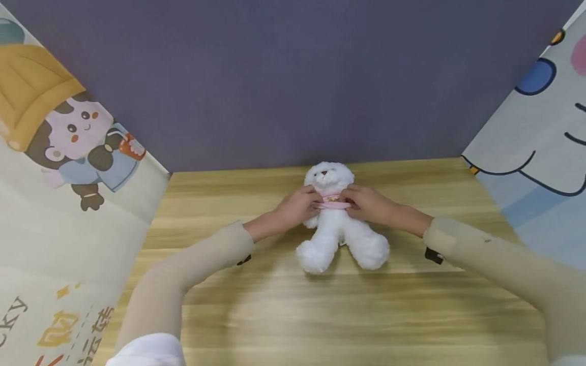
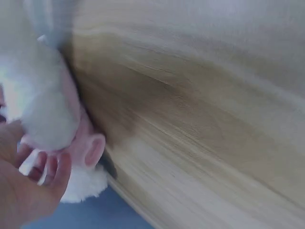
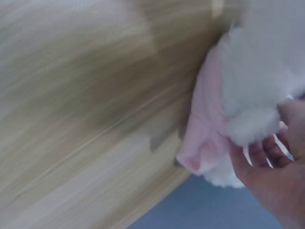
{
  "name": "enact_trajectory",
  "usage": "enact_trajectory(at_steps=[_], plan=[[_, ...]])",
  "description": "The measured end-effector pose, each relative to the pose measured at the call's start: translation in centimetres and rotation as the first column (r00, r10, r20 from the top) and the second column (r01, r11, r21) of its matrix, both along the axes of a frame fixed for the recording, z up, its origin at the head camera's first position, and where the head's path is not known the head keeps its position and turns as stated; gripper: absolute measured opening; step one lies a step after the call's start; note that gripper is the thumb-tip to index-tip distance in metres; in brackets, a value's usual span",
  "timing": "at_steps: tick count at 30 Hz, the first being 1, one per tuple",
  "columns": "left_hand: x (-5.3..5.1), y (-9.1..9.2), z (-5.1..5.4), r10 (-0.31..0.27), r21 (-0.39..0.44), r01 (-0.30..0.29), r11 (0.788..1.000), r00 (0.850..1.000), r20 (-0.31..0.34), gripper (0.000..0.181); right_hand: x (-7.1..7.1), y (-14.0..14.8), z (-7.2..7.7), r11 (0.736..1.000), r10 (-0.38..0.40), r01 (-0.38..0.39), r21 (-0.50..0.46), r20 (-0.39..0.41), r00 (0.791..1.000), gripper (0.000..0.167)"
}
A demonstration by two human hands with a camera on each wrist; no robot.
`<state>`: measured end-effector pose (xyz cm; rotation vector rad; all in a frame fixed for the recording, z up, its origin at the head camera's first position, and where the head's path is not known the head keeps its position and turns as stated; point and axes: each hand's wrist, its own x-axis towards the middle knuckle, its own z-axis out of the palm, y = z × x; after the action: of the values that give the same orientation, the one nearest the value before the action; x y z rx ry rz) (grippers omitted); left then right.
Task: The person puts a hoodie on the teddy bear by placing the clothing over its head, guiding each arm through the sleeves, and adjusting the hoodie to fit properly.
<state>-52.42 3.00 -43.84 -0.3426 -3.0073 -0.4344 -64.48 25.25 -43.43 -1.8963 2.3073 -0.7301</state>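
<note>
A white plush bear (image 1: 330, 226) lies on its back with its head toward the dark wall and its legs toward me. Across its chest sits a small pink shirt (image 1: 333, 205), bunched up above the belly. My left hand (image 1: 298, 204) pinches the shirt at one side, and my right hand (image 1: 372, 205) pinches it at the other. In the left wrist view an empty-looking pink sleeve (image 2: 94, 150) hangs beside the bear's white arm (image 2: 50, 119). The right wrist view shows the other sleeve (image 3: 202, 155) next to a fluffy arm (image 3: 252, 125). The fingertips are partly hidden.
The wood-grain table (image 1: 339, 315) runs under the bear and both forearms. A dark upright panel (image 1: 293, 86) stands at the table's far edge, just behind the bear's head. Printed cartoon panels flank the left (image 1: 114, 213) and right (image 1: 513, 132) sides.
</note>
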Motion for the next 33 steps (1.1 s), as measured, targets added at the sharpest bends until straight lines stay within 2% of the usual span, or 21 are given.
enact_trajectory(at_steps=[3,5,7,10,12,14,16,18,19,20,22,24,25,26,27,29,31,33], plan=[[0.1,-0.4,0.3,0.019,0.125,-0.028,0.992,0.997,0.071,0.040,-0.6,1.0,0.2,0.999,-0.024,0.023,0.036,0.023,0.999,0.019],[0.2,-0.4,0.3,0.013,0.147,-0.027,0.989,0.995,0.096,0.047,-0.5,1.4,0.4,0.997,-0.036,0.033,0.071,0.036,0.999,0.021],[0.0,-0.1,0.1,0.003,0.116,-0.014,0.993,0.995,0.095,0.048,-0.4,1.4,0.6,0.994,-0.038,0.033,0.104,0.042,0.998,0.025],[-0.4,0.7,-0.4,-0.001,0.004,0.000,1.000,0.998,0.066,0.042,0.0,1.1,0.7,0.991,-0.025,0.019,0.136,0.046,0.999,0.028],[-0.6,1.2,-0.6,-0.012,-0.130,0.017,0.991,0.999,0.034,0.036,0.3,0.8,0.5,0.991,-0.012,0.010,0.135,0.011,1.000,0.021],[-0.6,1.8,-0.6,-0.036,-0.275,0.036,0.961,0.999,0.007,0.032,0.5,0.5,0.1,0.994,0.022,-0.015,0.106,-0.070,0.997,0.017],[-0.6,2.2,-0.5,-0.055,-0.392,0.046,0.919,0.998,-0.010,0.028,0.7,0.3,-0.3,0.997,0.044,-0.032,0.071,-0.181,0.982,0.024],[-0.6,2.3,-0.2,-0.057,-0.434,0.051,0.900,0.998,-0.001,0.025,0.9,0.2,-0.6,0.998,0.056,-0.048,0.039,-0.251,0.966,0.030],[-0.6,2.3,0.1,-0.056,-0.422,0.056,0.905,0.998,0.012,0.023,0.9,0.2,-0.6,0.998,0.056,-0.050,0.029,-0.261,0.964,0.031],[-0.6,2.1,0.4,-0.052,-0.391,0.058,0.918,0.998,0.025,0.021,0.8,0.2,-0.5,0.998,0.053,-0.047,0.028,-0.245,0.968,0.030],[-0.6,1.5,0.8,-0.041,-0.280,0.053,0.959,0.998,0.048,0.019,0.7,0.4,-0.2,0.998,0.045,-0.039,0.045,-0.152,0.987,0.024],[-0.4,0.6,1.0,-0.036,-0.110,0.043,0.993,0.997,0.065,0.020,0.5,0.9,0.3,0.996,0.034,-0.031,0.080,-0.040,0.999,0.017],[-0.3,0.1,1.1,-0.031,-0.013,0.032,0.999,0.996,0.087,0.018,0.4,1.2,0.5,0.995,0.034,-0.034,0.099,0.003,0.999,0.015],[-0.1,-0.3,1.1,-0.017,0.082,0.008,0.997,0.994,0.108,0.017,0.3,1.4,0.8,0.992,0.031,-0.034,0.121,0.034,0.999,0.017],[0.0,-0.6,1.1,-0.008,0.173,-0.015,0.985,0.991,0.130,0.016,0.3,1.7,1.1,0.989,0.028,-0.036,0.142,0.054,0.998,0.018],[0.1,-1.2,0.9,-0.001,0.319,-0.056,0.946,0.984,0.177,0.016,0.3,2.1,1.6,0.981,0.018,-0.031,0.194,0.070,0.997,0.020],[0.1,-1.4,0.8,-0.012,0.405,-0.087,0.910,0.972,0.236,0.022,0.4,2.3,2.1,0.971,-0.001,-0.015,0.238,0.070,0.998,0.025],[0.0,-1.5,0.6,-0.038,0.460,-0.092,0.883,0.963,0.267,0.032,0.5,2.2,2.5,0.964,-0.025,0.004,0.266,0.075,0.997,0.030]])
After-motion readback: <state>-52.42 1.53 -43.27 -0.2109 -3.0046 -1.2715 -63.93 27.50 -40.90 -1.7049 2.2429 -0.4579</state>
